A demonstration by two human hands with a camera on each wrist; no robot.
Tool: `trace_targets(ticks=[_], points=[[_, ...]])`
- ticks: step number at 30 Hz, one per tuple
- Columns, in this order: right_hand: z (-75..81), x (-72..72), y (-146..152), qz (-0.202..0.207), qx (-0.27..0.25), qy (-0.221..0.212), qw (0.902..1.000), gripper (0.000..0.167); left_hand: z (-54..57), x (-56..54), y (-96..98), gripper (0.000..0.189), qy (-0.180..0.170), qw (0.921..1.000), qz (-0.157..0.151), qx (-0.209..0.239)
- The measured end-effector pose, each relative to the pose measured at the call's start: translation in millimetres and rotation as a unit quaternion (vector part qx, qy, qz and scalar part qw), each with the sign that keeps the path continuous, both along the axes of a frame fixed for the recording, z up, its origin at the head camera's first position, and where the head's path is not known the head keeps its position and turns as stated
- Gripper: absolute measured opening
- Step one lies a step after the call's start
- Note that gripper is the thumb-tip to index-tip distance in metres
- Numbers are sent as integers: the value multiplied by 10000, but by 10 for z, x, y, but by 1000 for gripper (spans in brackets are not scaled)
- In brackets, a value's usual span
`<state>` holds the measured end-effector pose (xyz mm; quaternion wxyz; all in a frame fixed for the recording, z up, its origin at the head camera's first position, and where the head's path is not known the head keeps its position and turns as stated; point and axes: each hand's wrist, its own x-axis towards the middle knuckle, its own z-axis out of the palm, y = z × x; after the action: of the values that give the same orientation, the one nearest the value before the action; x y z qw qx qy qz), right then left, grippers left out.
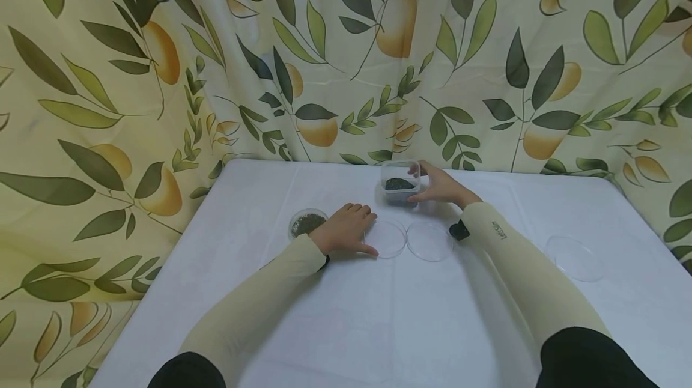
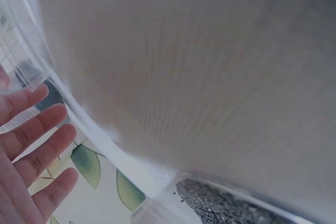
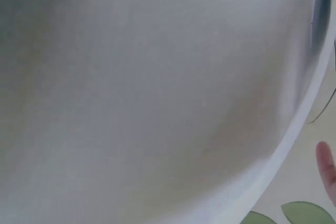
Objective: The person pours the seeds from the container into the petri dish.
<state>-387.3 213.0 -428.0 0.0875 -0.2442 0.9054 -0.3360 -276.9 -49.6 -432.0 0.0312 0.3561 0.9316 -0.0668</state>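
My right hand (image 1: 442, 187) grips a clear plastic container (image 1: 400, 193) by its right side, near the far edge of the table. Dark, fine grains fill its lower part. My left hand (image 1: 346, 229) lies over the left rim of a clear round lid (image 1: 390, 239), fingers fairly straight; whether it touches the lid I cannot tell. In the left wrist view its fingers (image 2: 44, 150) are spread. Left of that hand, partly covered by it, a clear tub (image 1: 294, 223) holds dark seeds (image 2: 220, 203). Only one finger (image 3: 326, 167) shows in the right wrist view.
A second clear round lid (image 1: 429, 242) lies against the first one's right side. Another transparent round lid (image 1: 575, 259) is farther right, by the right forearm. A white cloth covers the table (image 1: 400, 322); a leaf-patterned curtain (image 1: 346, 75) hangs behind it.
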Motion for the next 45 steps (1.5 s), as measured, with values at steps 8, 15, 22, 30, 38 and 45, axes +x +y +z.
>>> trace_targets(ticks=[8, 15, 22, 30, 38, 45], points=[[72, 75, 25, 29, 272, 593, 9979, 78, -21, 0, 3, 84, 10, 10000, -7, 41], [125, 148, 64, 59, 406, 1094, 9932, 81, -19, 9, -4, 84, -39, 9999, 2, 112], [162, 229, 71, 53, 531, 1678, 9844, 90, -35, -3, -14, 84, -43, 9999, -13, 111], [193, 309, 102, -76, 1013, 2477, 9635, 93, -26, -5, -4, 84, -57, 9999, -20, 106], [249, 406, 110, 55, 1327, 3100, 9414, 92, -35, -9, 2, 84, -83, 9999, -2, 79], [244, 454, 103, 241, 1251, 3682, 9210, 91, -31, -10, 0, 84, -79, 9999, -3, 75]])
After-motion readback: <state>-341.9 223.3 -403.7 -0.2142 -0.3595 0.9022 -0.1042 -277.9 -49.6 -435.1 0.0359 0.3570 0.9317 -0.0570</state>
